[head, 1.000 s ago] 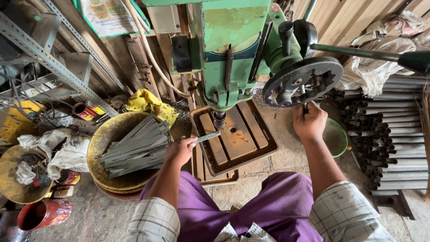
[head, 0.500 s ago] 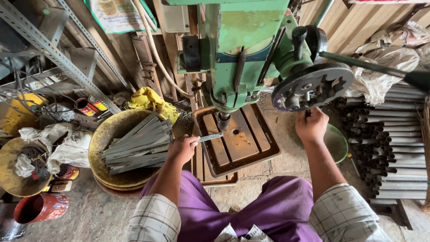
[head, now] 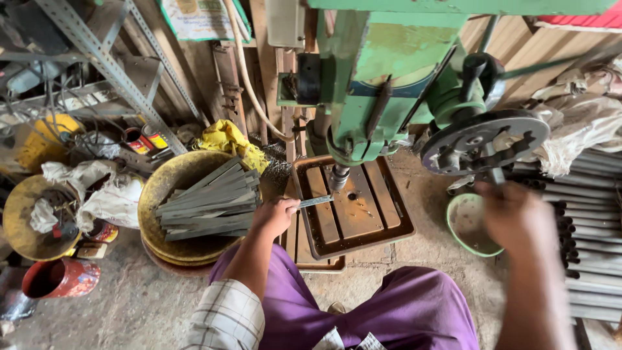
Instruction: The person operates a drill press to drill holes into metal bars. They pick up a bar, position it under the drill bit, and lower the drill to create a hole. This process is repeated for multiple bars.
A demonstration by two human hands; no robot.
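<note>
left hand [head: 275, 216] grips metal strip [head: 315, 201] | under drill bit [head: 339, 176]

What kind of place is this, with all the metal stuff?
Probably a small metal workshop. A green drill press stands over a rusty work table, a pan holds flat metal strips, and metal pipes are stacked alongside.

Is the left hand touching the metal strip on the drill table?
Touching. Head view shows the left hand closed around one end of the metal strip.
</note>
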